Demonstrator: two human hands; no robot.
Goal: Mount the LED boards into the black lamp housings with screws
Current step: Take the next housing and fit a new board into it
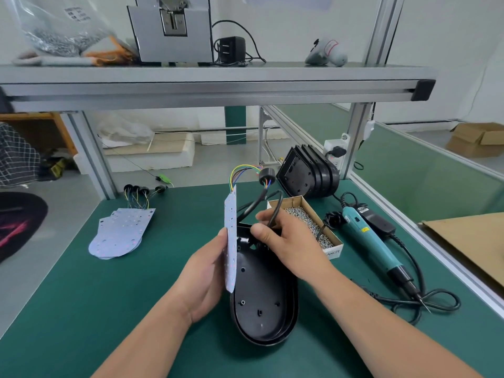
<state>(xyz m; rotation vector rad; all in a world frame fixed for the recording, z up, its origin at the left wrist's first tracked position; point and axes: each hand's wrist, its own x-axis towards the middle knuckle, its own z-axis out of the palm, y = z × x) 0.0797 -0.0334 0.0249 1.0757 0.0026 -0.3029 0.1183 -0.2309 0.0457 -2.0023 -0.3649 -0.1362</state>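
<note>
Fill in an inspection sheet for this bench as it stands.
Surface: green mat, flat under the work.
Job's things: LED board held on edge over the open black housing; spare LED boards stacked at left; spare housings stacked at the back; box of screws and electric screwdriver at right.
Clutter: cardboard sheet at the right edge.
Hands: left hand holds the LED board; right hand pinches the black cable.
Cables: coloured wires run from the board's top to a black grommet; screwdriver cord looped at right.
Surroundings: shelf overhead, carrying a power adapter and a plastic bag.
</note>
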